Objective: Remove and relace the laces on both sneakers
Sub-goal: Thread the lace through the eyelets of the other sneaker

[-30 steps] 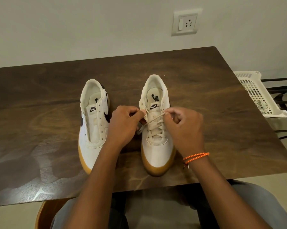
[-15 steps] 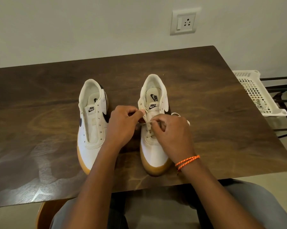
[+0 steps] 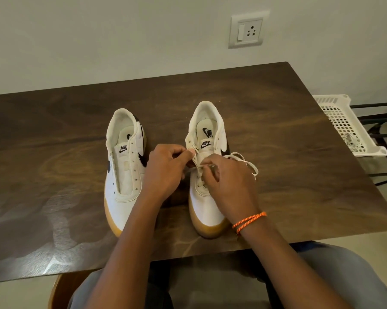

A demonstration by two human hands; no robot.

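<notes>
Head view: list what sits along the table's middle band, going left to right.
Unlaced sneaker → left hand → sneaker being laced → right hand → loose lace → white basket off the table's right edge.

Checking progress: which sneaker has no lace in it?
The left sneaker: its eyelets are bare, while the right sneaker has a lace.

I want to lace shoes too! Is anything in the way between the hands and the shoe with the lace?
No. Both hands are already on the right sneaker: the left hand pinches its eyelet edge, the right hand holds the lace.
</notes>
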